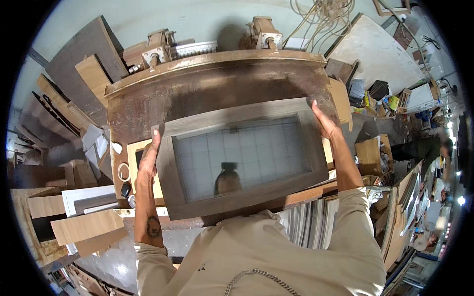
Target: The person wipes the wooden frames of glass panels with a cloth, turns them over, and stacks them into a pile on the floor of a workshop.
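- I see a framed panel (169, 172) held out in front of the person's chest, over the near half of the brown workbench (197, 93); it lies slightly skewed, right end farther away, and I cannot tell whether its underside touches anything.
- Its wide wooden border is grey-brown, around a glossy grey pane (266, 158) that reflects faint grid lines and a dark, head-like shape.
- I have the left hand (147, 160) closed on the panel's left edge, thumb pointing up along the border; the fingers behind it are mostly hidden from me.
- I have the right hand (327, 122) closed on the right edge near the far corner, thumb at that corner; how far its fingers reach underneath, I cannot tell.
- Partly covered by the panel, a pale wooden board (157, 191) lies on the bench at the left.
- Just beside that board I make out a whitish ring (123, 171) and a small dark object (126, 188).
- Along the bench's far side runs a raised rail (212, 61), with two dusty metal fittings (266, 34) behind it.
- Farther out, boards (94, 74) lean at the left, a large white panel (377, 52) leans at the right, and an open cardboard box (368, 155) stands below that.
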Tool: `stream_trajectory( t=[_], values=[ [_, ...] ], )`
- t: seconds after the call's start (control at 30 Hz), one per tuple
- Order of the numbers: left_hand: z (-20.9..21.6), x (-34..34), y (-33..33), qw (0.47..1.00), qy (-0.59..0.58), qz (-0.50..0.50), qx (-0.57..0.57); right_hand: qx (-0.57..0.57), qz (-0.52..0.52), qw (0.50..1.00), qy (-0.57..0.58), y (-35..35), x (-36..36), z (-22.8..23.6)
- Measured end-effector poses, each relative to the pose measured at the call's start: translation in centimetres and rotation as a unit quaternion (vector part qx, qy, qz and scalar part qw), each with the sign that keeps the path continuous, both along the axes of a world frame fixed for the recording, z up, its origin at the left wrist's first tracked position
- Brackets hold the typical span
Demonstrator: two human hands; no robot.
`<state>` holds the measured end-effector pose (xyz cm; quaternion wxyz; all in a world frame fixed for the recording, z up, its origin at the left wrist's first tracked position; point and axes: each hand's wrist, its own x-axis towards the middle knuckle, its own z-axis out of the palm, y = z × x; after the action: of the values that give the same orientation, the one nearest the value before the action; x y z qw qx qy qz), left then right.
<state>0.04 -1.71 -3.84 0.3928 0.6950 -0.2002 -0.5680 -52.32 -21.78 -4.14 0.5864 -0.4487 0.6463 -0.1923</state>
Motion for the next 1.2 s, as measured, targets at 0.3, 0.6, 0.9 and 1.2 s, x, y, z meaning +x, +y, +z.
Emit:
stream_trajectory(
  t=[0.3, 0.6, 0.9, 1.2],
  values=[
    [-3.9, 0.7, 4.4, 0.997, -0.017, 0.078, 0.003, -0.054, -0.027, 0.998, 0.017, 1.8, 0.3, -0.3],
    [-5.8, -4.6, 15.2, 0.974, 0.15, 0.155, -0.07, 0.007, -0.116, 0.959, -0.26, 16.0, -5.0, -4.3],
    [-5.1, -5.4, 14.5, 0.963, 0.18, 0.138, -0.148, -0.022, -0.114, 0.95, -0.29, 15.5, -7.1, -5.6],
    [-6.6, -7.9, 21.7, 0.805, -0.57, -0.125, -0.11, -0.152, -0.185, 0.971, -0.019, 22.2, -4.9, -5.2]
  ],
)
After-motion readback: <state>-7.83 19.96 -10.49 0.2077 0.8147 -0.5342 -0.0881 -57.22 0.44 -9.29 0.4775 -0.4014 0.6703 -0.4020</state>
